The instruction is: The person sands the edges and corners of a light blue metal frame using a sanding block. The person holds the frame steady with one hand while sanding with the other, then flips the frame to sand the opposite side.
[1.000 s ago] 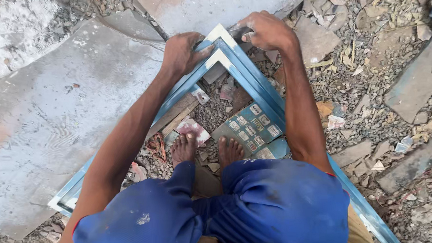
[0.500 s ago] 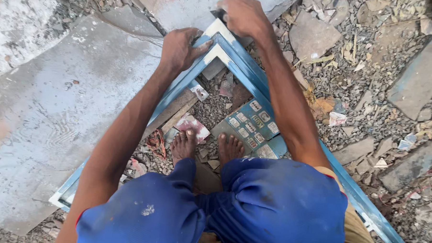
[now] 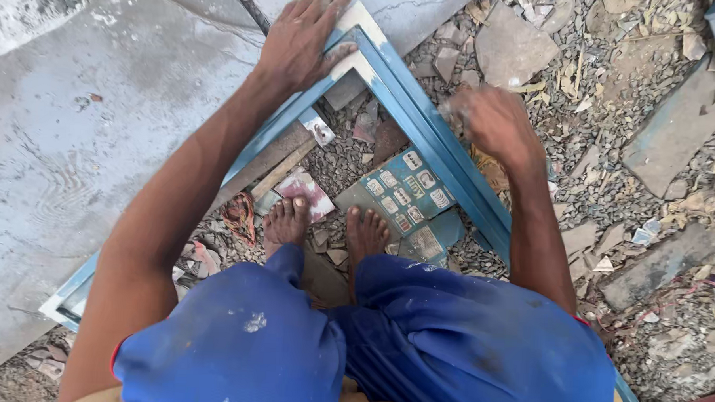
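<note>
A squatting worker steadies the mitred corner of a blue metal frame (image 3: pixel 424 116) on rubble-strewn ground.

The left hand (image 3: pixel 304 37) lies flat, fingers spread, pinning the corner against a concrete slab (image 3: pixel 74 136); the blurred right hand (image 3: pixel 495 122) hovers beside the right rail, its grip unclear. Bare feet (image 3: pixel 325 224) sit inside the frame's angle, leaving little room; debris crowds its outer edge.

Feet (image 3: pixel 325 228) inside frame (image 3: pixel 424 120), on rubble (image 3: pixel 613 154).
</note>
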